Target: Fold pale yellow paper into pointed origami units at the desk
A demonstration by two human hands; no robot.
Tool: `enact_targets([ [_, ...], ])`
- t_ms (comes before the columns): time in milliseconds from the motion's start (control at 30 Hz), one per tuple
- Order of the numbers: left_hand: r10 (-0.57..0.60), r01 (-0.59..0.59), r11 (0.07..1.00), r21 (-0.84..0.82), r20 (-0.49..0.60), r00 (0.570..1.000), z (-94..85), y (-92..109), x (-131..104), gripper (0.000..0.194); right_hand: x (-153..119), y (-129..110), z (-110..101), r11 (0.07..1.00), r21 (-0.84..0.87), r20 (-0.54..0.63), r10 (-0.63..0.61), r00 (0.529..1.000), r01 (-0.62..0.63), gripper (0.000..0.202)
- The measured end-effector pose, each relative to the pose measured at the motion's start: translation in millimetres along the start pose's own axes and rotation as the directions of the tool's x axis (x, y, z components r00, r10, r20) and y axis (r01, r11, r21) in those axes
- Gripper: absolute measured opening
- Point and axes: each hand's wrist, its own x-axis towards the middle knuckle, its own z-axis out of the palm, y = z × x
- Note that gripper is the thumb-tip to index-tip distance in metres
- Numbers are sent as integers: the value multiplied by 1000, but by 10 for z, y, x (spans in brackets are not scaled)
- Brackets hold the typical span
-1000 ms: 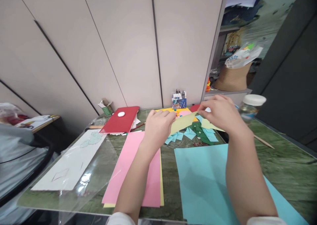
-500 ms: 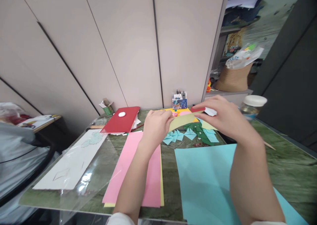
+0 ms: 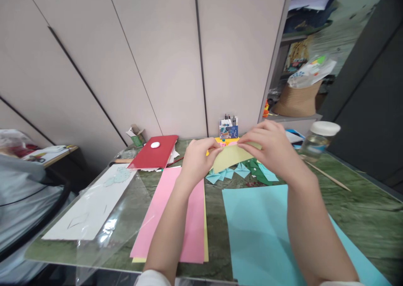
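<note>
Hands [image 3: 198, 159] pinch yellow paper [image 3: 232, 157] by its upper edge (cabinet [image 3: 163, 68] beyond).

Soft and even indoor light, rather bright.
White glare on the clear plastic sheet [image 3: 121, 212], faint shadow on the blue paper [image 3: 260, 231]; cabinet panels [image 3: 157, 55] look slanted.

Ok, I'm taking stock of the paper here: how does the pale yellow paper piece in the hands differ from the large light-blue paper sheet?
The pale yellow paper piece is held by the left hand and the right hand; the large light-blue paper sheet lies on the green table. The yellow piece looks much smaller than the blue sheet. Both are plain-coloured.
</note>
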Motion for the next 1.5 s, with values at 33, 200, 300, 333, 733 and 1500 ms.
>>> enact_targets([
  [33,6,-6,1000,9,0,1000,6,11,2,14,10,-35,14,1000,-3,8,-17,1000,17,11],
  [200,42,-43,997,61,14,999,30,79,-6,12,39,-196,42,998,-43,22,-53,998,54,17],
  [300,68,-72,990,122,35,997,35,115,-16,14,41,-217,45,996,-47,25,-76,997,77,18],
  [333,74,-79,986,147,42,996,37,124,-17,15,42,-212,46,996,-48,17,-79,997,80,18],
  [733,61,-66,955,289,26,998,-173,58,-59,14,19,85,35,996,-90,-18,-1,1000,0,17],
  [1500,64,-91,930,356,87,994,-59,103,-48,17,44,-119,84,998,65,15,-23,1000,22,15],
])
